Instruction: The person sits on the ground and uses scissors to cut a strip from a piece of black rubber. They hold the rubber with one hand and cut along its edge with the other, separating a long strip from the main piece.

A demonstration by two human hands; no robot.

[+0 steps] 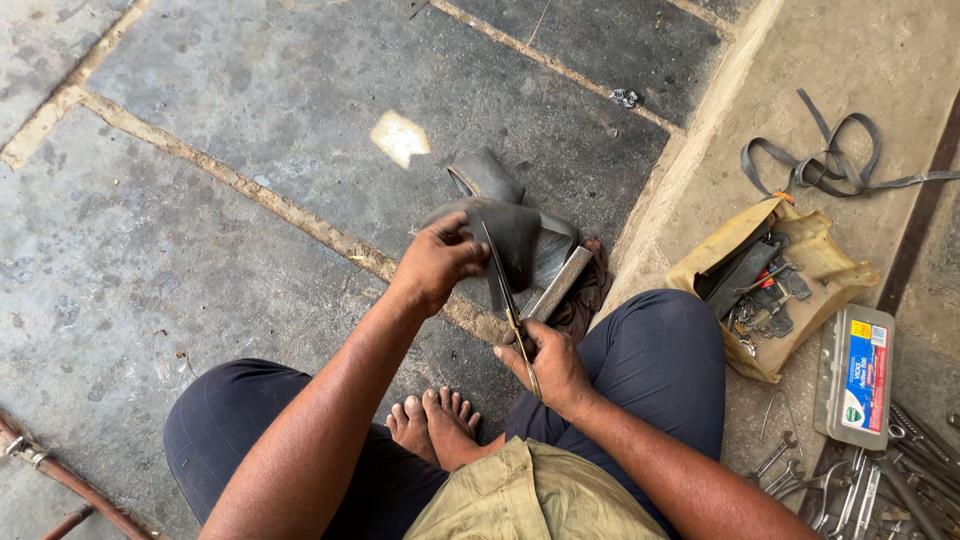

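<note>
Scissors (512, 318), gripped by the right hand (548, 362), cut a black rubber tube (508, 232) which the left hand (436, 264) pinches in closed fingers above the stone floor (200, 200). Likely risk: the blade nicking the nearby left fingers. Right of the tube, a yellow bag (800, 250) holds dark tools; beyond it lies a shut plastic box (853, 376).

The left hand (437, 262) grips a black rubber tube (510, 235) while the right hand (545, 362) works scissors (508, 300) into it.
</note>
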